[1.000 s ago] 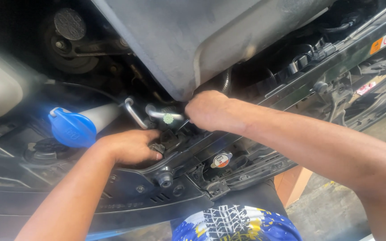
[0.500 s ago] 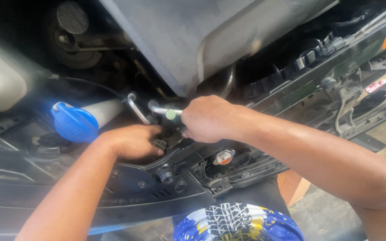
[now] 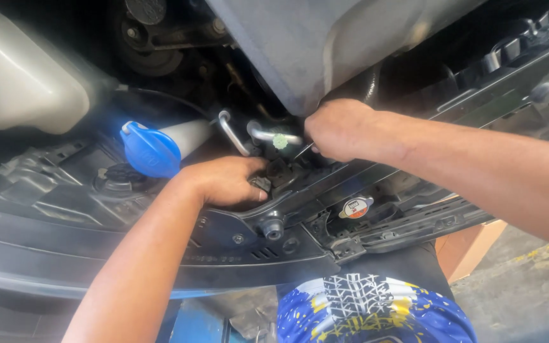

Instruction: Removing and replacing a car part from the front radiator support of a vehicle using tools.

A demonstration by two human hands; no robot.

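The right hand is being closed tighter round the metal pipe beside the green cap, drawn slightly rightward from half a second ago. The left hand is being kept curled over a black clip below; the grip is being reset.

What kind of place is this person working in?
Most likely a car repair garage, at the open engine bay of a car. A blue filler cap, a round radiator cap and metal pipes surround the left hand and right hand.
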